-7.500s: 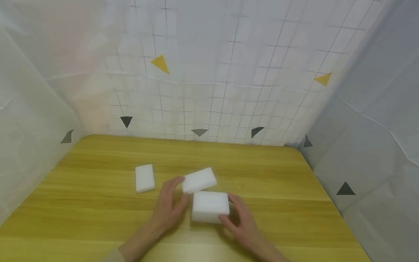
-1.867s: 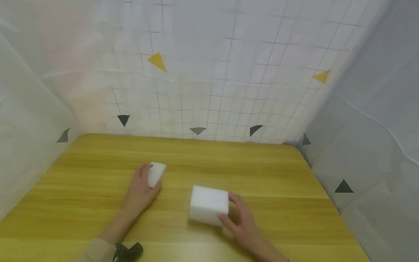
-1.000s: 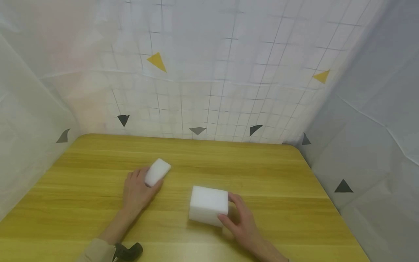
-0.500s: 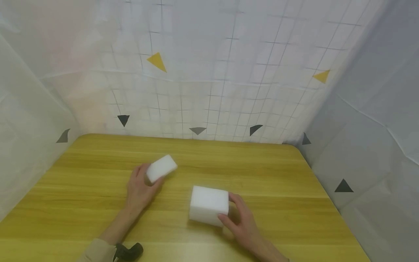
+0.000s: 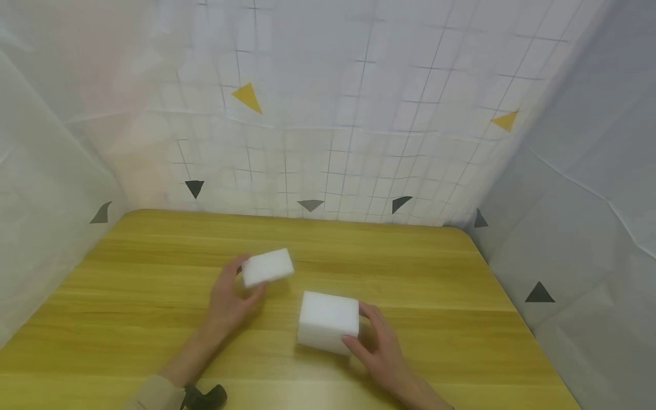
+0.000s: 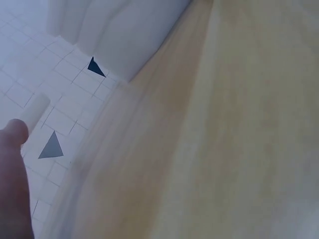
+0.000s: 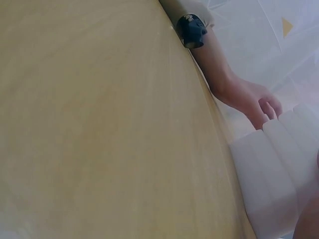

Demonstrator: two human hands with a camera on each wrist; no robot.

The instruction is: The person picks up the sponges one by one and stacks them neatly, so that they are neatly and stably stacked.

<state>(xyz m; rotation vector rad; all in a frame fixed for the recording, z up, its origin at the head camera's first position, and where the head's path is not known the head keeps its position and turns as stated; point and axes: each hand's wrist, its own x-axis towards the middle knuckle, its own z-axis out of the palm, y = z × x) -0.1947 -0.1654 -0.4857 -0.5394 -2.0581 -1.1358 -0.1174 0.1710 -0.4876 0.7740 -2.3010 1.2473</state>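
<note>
Several white rectangular sponges lie flat on one another in a stack (image 5: 328, 319) at the middle of the table. My right hand (image 5: 381, 347) grips the stack's right side, thumb at the front and fingers behind. To the stack's back left, my left hand (image 5: 230, 302) pinches a single white sponge (image 5: 267, 267) between thumb and fingers, tilted and apart from the stack. The left wrist view shows this sponge (image 6: 36, 112) edge-on beyond the thumb. Seams between the layers of the stack (image 7: 269, 184) show in the right wrist view.
The wooden table (image 5: 410, 262) has rounded back corners. White sheeting (image 5: 318, 142) with grid lines and triangles encloses its back and sides. A black wrist device (image 5: 205, 397) sits by the left sleeve (image 5: 156, 393).
The sponge formerly lying at the left is now in my left hand, turned and carried rightward. The other loose sponge is no longer separate, and the stack looks taller. My right hand stays on it.
</note>
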